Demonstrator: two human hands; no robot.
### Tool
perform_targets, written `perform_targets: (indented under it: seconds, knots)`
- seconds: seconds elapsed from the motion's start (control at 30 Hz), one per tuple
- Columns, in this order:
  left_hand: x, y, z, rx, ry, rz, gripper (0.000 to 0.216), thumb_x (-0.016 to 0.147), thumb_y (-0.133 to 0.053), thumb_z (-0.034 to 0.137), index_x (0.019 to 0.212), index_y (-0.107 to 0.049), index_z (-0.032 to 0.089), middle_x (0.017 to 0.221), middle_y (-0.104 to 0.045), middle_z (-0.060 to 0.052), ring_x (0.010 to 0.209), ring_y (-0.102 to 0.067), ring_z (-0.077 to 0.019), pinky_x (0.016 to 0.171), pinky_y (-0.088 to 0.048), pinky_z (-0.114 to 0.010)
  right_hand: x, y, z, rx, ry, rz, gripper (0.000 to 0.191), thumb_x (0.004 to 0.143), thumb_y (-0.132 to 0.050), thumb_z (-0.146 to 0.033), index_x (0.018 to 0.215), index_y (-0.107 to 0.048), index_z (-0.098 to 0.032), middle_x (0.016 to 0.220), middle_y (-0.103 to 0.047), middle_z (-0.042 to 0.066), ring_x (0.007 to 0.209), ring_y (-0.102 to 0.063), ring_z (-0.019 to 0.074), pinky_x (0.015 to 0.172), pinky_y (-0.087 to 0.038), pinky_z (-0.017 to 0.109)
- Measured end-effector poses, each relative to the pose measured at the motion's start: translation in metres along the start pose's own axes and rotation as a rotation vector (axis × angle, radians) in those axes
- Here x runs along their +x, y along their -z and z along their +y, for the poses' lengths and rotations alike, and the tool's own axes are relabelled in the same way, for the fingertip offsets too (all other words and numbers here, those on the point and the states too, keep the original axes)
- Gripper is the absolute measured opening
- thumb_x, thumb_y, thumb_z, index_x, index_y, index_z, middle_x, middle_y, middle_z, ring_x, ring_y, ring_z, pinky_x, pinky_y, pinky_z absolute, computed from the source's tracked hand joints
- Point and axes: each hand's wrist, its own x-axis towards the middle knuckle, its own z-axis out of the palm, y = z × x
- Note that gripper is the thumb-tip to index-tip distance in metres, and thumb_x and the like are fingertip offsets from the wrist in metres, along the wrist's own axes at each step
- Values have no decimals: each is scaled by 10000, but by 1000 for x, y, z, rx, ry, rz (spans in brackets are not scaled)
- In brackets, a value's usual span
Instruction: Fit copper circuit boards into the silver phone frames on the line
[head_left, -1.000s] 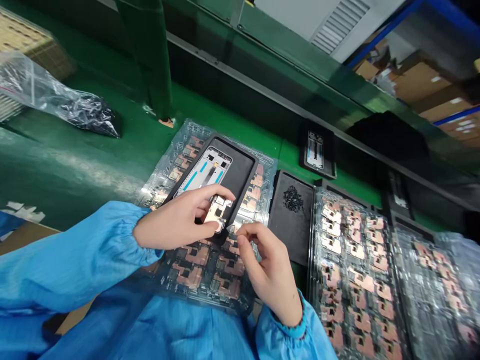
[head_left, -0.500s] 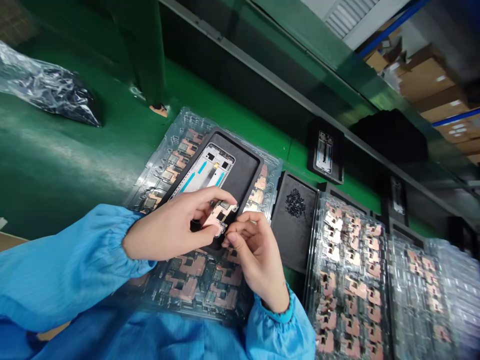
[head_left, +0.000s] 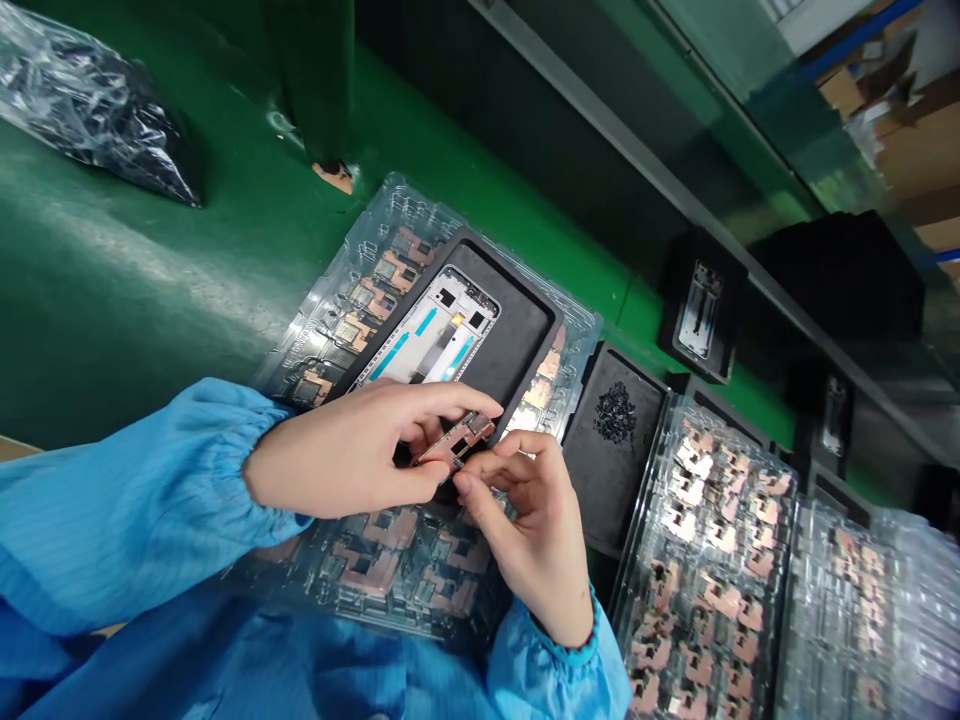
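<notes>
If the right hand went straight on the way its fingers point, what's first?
The right hand would likely first meet the thin copper-coloured circuit board in the left hand; whether they touch now is unclear.

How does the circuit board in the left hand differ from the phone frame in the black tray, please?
The circuit board is copper-toned with dark parts; the phone frame is silvery with blue strips. The board looks smaller than even the visible part of the frame. The board is held tilted by the left hand, while the frame lies in the black tray. Both are thin, flattish parts.
</notes>
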Motion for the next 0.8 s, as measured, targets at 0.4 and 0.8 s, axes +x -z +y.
perform_targets:
  seconds: [0.4,0.8]
  knots:
    - [1,3,3,-130,31,-99,554,940,-615,188,1463,-528,350,915,-596,12,859,-622,-146,852,-598,-310,3,2,-4,146,22,-55,308,954,-735,-173,1026,-451,-268,821,-687,-47,720,-624,123,683,-497,254]
    - [1,3,7,-169,52,-129,566,951,-614,184,1498,-504,275,966,-648,-13,908,-683,-165,856,-631,-311,2,-2,-2,324,-37,-66,359,969,-728,-149,930,-389,-262,886,-719,-30,749,-676,110,708,-561,244]
